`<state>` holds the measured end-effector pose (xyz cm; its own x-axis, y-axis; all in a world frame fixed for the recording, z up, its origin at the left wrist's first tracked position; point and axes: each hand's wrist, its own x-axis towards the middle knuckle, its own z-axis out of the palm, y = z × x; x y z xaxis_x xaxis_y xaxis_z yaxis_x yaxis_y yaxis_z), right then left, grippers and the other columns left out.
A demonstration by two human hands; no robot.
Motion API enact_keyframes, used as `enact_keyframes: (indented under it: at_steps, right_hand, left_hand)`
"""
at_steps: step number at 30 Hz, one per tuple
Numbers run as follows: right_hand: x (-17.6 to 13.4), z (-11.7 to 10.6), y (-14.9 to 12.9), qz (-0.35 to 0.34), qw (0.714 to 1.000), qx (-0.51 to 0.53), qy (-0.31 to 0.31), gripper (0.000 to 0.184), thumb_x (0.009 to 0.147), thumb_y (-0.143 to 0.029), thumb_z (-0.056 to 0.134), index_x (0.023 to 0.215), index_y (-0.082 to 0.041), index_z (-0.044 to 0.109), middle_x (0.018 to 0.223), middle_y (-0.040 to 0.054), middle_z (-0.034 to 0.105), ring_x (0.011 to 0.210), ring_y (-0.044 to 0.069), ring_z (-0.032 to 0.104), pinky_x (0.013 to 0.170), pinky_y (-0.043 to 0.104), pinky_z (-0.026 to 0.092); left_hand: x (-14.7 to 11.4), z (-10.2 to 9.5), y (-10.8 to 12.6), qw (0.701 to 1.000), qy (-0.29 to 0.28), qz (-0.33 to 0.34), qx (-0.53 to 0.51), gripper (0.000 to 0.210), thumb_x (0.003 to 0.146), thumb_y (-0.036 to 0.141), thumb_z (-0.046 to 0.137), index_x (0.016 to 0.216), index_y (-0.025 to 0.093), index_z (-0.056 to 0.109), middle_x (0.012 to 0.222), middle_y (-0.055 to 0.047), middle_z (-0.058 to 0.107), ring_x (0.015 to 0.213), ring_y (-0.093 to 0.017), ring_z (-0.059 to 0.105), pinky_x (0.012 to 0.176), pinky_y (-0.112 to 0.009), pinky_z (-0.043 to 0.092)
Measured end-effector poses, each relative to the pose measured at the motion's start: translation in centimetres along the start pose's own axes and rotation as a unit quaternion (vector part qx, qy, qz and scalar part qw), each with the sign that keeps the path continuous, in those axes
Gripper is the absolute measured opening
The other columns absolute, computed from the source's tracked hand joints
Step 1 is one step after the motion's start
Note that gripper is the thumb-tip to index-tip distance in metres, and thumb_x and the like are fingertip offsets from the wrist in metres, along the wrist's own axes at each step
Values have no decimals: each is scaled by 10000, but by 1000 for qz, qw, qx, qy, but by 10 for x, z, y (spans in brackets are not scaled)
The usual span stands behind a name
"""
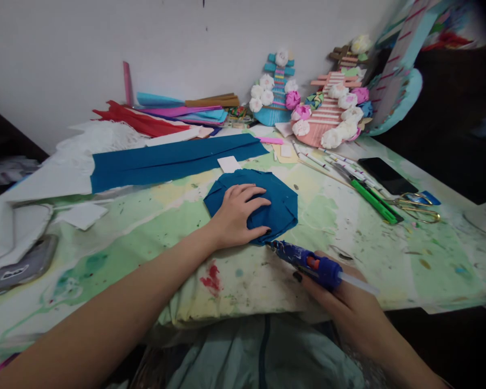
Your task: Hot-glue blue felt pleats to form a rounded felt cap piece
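Observation:
A disc covered in folded blue crepe paper (281, 197) lies flat on the table near its front edge. My left hand (243, 213) rests on it with fingers spread, pressing down on the paper. In my right hand (344, 294) is a dark blue hot glue gun (314, 265), a clear glue stick poking out of its back. Its nozzle points left and touches or nearly touches the disc's near edge, just beside my left thumb; I cannot tell which. Behind the disc stretches a long strip of blue crepe paper (174, 159), with a small white card (229, 164) between them.
On the right lie a green utility knife (375, 201), gold-handled scissors (419, 208), a black phone (386, 175) and several markers. Flower-decorated guitar shapes (277, 92) lean at the back. Rolled coloured paper (186, 111) is piled by the wall. At left is a grey phone (22, 267).

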<state>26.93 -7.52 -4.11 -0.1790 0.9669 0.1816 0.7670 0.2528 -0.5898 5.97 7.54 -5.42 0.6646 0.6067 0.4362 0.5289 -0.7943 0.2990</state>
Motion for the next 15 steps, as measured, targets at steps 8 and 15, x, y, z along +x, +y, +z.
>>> enact_keyframes:
  at_steps: [8, 15]
  right_hand:
    - [2, 5, -4, -14, 1000, 13, 11, 210, 912, -314, 449, 779, -204, 569, 766, 32, 643, 660, 181, 569, 557, 283, 399]
    - [-3, 5, 0, 0, 999, 29, 15, 218, 925, -320, 446, 805, -195, 577, 775, 39, 634, 681, 186, 576, 554, 278, 397]
  left_hand:
    - [0, 0, 0, 1000, 2, -4, -7, 453, 760, 436, 661, 1167, 245, 596, 1371, -98, 515, 1309, -327, 392, 1084, -527, 251]
    - [0, 0, -1, 1000, 4, -8, -24, 436, 762, 391, 668, 1157, 216, 608, 1369, -91, 522, 1306, -305, 396, 1095, -506, 258]
